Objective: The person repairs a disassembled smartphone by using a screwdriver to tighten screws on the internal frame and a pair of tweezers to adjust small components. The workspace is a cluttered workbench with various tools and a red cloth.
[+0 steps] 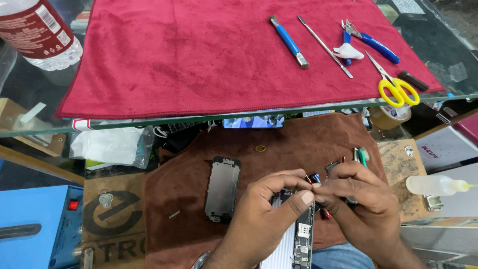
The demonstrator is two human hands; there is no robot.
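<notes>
L hand (pixel 269 209) + R hand (pixel 358 199) meet over opened phone body (pixel 298 239) at near edge of brown mat (pixel 308 144); fingertips of both pinched shut on small blue-tipped tool (pixel 315 178). Detached screen panel (pixel 222 189) lies flat just left of L hand, not touching. Squeeze bottle (pixel 435 185) at bench R edge. Farther: glass shelf w/ red cloth (pixel 199 55), carrying blue-handled tool (pixel 289 41), metal spudger (pixel 324 47), pliers (pixel 371 42), yellow scissors (pixel 396 87) at its R corner.
</notes>
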